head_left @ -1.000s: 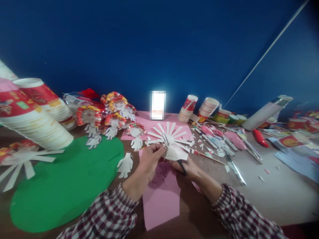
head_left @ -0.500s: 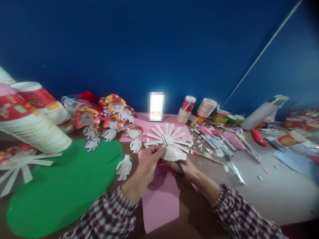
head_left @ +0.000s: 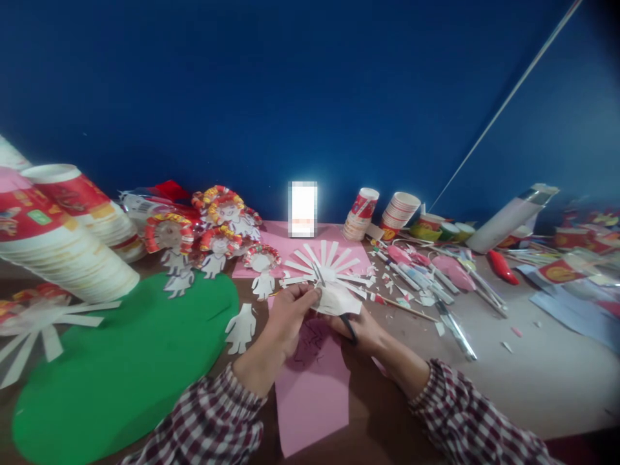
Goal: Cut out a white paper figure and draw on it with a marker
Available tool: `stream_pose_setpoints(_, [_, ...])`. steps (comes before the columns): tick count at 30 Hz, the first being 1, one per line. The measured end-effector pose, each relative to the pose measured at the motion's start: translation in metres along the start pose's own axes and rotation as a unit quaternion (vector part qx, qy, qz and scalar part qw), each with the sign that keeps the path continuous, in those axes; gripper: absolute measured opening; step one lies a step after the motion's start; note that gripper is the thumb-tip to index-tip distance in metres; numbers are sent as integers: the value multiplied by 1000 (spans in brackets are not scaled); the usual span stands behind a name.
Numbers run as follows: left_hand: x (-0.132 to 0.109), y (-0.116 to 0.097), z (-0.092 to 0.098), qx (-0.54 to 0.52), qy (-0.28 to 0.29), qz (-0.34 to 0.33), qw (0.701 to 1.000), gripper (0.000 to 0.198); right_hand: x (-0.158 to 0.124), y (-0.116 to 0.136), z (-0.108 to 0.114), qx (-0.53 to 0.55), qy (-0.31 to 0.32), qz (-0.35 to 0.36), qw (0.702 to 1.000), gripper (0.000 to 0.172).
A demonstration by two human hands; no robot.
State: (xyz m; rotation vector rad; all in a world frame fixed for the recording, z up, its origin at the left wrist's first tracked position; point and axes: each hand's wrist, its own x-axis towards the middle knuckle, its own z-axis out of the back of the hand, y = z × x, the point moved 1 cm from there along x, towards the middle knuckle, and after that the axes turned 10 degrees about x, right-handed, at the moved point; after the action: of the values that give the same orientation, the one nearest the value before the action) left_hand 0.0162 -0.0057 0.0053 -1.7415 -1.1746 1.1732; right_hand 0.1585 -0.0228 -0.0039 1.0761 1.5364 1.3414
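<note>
Pinches a thin, irregular white paper piece [head_left: 338, 299] at its left edge with the left hand [head_left: 289, 316], just above a smooth pink sheet [head_left: 314, 387] on the tabletop [head_left: 542, 374]. Holds scissors [head_left: 349, 327] in the right hand [head_left: 364, 332], fingers curled shut through the black loop handle, blades at the paper. Nearby: flat green round sheet [head_left: 121, 368], white figure cutout [head_left: 241, 328], fan-cut white strips [head_left: 327, 261], ribbed cup stacks [head_left: 62, 248].

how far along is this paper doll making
Done: several finished dolls with red-and-yellow rims lie at the back left, and a white body cutout lies by the green sheet. In hand: the left hand holds a white paper piece while the right hand works the scissors into it. Left, probably: the fanned-out cup behind the hands has no body attached, and stacks of uncut cups lie at left.
</note>
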Motion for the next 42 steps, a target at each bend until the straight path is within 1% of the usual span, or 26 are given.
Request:
stream_pose_setpoints(6, [-1, -3, -2, -5, -1, 10, 1000, 37, 2, 0, 3, -51, 9, 53, 997, 26])
stream_pose_setpoints(12, [0, 0, -1, 4, -2, 9, 1000, 35, 2, 0, 0, -14, 2, 44, 999, 27])
stream_pose_setpoints(19, [3, 1, 0, 5, 7, 4, 1000, 31, 2, -8, 4, 22, 11, 57, 998, 15])
stream_pose_setpoints(25, [2, 0, 1, 6, 4, 10, 1000, 30, 2, -19, 9, 11, 12, 44, 999, 12])
stream_pose_setpoints(28, [2, -2, 1, 16, -1, 14, 1000, 31, 3, -17, 9, -3, 21, 49, 999, 14])
stream_pose_setpoints(31, [3, -2, 2, 25, -7, 16, 1000, 30, 3, -12, 9, -8, 16, 48, 999, 17])
stream_pose_setpoints(36, [5, -3, 6, 46, -6, 27, 999, 28, 1, -7, 8, -13, -3, 10, 1000, 25])
stream_pose_setpoints(39, [6, -4, 7, 51, -8, 24, 998, 28, 0, -8, 8, -6, -10, -1, 1000, 22])
stream_pose_setpoints(42, [6, -5, 8, 36, -13, 18, 999, 28, 0, -9, 6, -13, -2, -24, 1000, 20])
